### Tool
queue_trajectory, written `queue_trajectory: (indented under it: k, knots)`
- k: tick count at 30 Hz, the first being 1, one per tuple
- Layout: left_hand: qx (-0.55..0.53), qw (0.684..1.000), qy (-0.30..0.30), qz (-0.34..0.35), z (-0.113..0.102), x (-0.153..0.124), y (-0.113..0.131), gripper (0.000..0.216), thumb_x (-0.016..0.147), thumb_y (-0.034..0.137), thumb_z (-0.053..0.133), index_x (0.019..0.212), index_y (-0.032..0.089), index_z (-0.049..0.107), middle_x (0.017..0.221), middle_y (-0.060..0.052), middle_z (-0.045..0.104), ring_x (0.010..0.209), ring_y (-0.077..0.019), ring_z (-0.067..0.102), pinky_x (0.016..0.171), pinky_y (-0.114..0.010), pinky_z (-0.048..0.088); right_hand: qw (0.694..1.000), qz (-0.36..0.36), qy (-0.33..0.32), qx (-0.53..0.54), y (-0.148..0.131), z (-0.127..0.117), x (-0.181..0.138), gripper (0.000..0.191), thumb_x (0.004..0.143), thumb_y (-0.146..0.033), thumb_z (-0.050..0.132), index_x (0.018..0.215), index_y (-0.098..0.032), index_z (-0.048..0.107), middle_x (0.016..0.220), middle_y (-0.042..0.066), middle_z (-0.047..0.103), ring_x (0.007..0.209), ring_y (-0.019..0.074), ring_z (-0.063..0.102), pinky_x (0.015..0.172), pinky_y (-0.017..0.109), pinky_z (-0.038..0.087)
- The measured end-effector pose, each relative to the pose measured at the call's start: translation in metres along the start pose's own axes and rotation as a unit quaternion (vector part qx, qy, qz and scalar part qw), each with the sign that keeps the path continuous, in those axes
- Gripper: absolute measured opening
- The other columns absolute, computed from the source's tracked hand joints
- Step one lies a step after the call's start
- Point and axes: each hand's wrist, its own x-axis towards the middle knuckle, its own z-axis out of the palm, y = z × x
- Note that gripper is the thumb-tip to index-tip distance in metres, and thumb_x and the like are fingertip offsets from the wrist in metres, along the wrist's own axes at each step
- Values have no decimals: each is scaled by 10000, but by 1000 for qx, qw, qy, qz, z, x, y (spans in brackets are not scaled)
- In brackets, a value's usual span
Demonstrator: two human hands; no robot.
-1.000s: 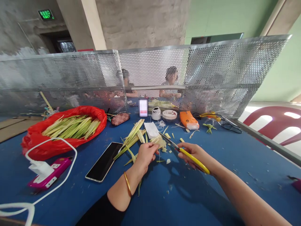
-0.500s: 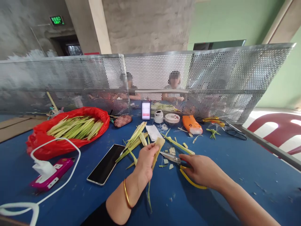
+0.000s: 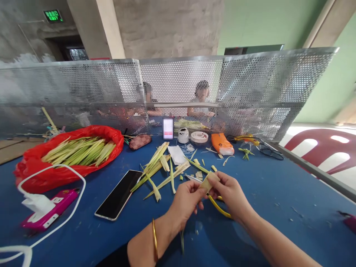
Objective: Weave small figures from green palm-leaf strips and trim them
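My left hand (image 3: 185, 202) and right hand (image 3: 230, 193) have met, both pinching the leaf piece (image 3: 206, 183); scissors (image 3: 219, 209) hang idle in the right.

A perforated metal screen (image 3: 250, 81) lines the blue tabletop's (image 3: 278, 193) far edge. Behind rise a bare concrete pillar (image 3: 167, 26), a green wall (image 3: 264, 22) and a lit exit sign (image 3: 52, 15).
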Motion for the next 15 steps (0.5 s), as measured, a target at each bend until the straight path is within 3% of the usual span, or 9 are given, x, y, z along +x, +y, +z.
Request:
queue_trajectory:
  k: [3,7,11,15]
  knots:
    - [-4,997,-55,-47,-4,-1,2,312,649,425,709,746,131,670,685,-46,678,402,-71,493,363,-190,321,998,-17,54,34,-7,-13,5,409,678,-558,706,661,-178,556,519,-26,550,459,100,471,461,229,401]
    - [14,996,-59,-63,-7,-3,4,339,652,435,702,778,121,722,685,-76,696,438,-84,531,402,-189,345,991,-35,111,73,-13,-31,14,388,639,-518,752,649,-178,565,529,-29,541,461,97,472,450,228,415]
    - [53,996,-49,-52,-9,-4,6,274,637,382,713,732,126,735,623,-61,676,449,-77,485,421,-188,308,976,-76,183,94,-16,-48,24,383,613,-510,767,655,-175,585,514,-32,530,440,93,461,416,220,396]
    - [97,995,8,-4,-10,-3,7,176,631,327,705,637,151,705,559,-34,642,482,-107,490,472,-214,342,965,-94,220,108,-18,-58,28,373,605,-498,777,657,-176,594,525,-31,546,433,90,472,408,216,392]
